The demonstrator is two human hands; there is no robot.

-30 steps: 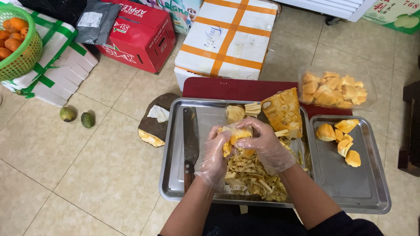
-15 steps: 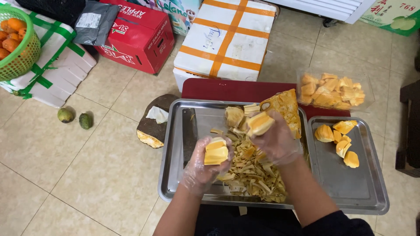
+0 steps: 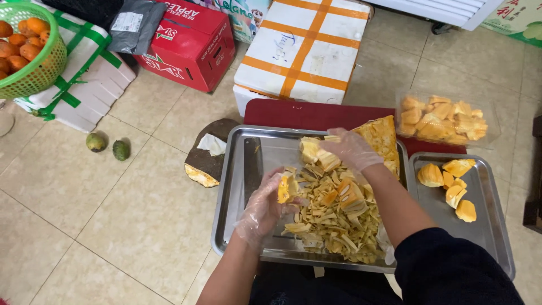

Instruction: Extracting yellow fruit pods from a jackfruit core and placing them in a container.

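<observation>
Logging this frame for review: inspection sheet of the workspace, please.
Surface: large steel tray on a tiled floor, dark red board under its far edge.
Job's things: jackfruit piece in the left hand; heap of pale strips; jackfruit wedge; cleaver lying in the tray.
Clutter: smaller tray with pods; clear tub of pods; rind piece; two green fruits.
Hands: both in clear gloves; left hand holds the piece, right hand over the heap beside the wedge.
Cables: nothing seen.
Surroundings: taped white box, red carton, green basket of oranges.
</observation>
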